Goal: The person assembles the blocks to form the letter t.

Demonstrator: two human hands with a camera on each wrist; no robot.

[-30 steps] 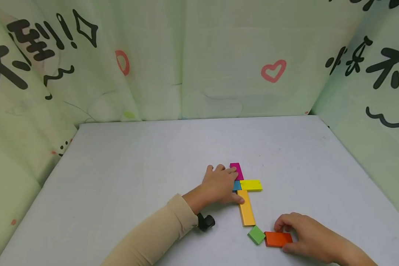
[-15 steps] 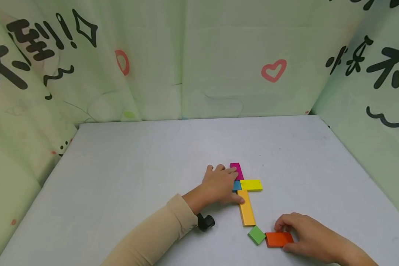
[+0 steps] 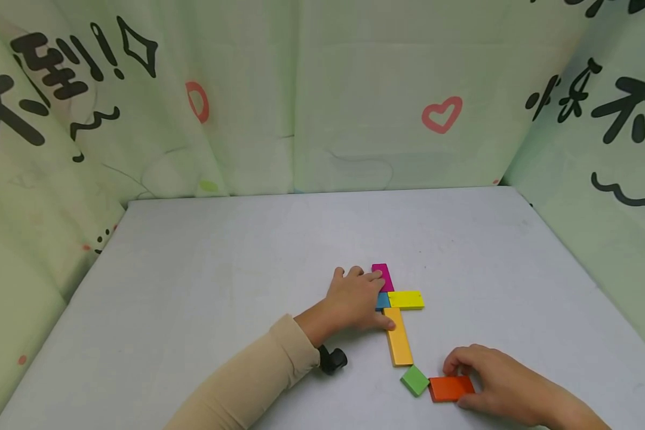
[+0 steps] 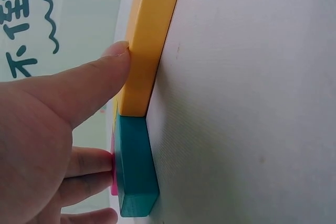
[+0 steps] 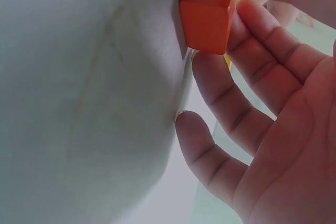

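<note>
My left hand (image 3: 355, 301) lies over the left side of a flat row of wooden blocks, fingers fairly straight. Its thumb touches the long amber block (image 3: 399, 344), while fingertips rest on the magenta block (image 3: 380, 268). Partly covered by this hand is a blue block (image 4: 137, 166), beside a yellow block (image 3: 407, 300). Below the amber block, a green block (image 3: 415, 380) sits turned like a diamond, one corner at its end. My right hand (image 3: 502, 385) pinches an orange-red block (image 3: 446, 389) between thumb and fingers; the block's left end is right at the green block's corner.
The blocks lie on a white table (image 3: 220, 269). Pale green curtains (image 3: 355, 89) with dark lettering and hearts enclose its back and sides. A black device (image 3: 333, 360) is strapped at the left wrist.
The orange-red block has shifted very slightly to the right and toward me under the right hand's grip. My left hand and the other blocks have stayed put.
</note>
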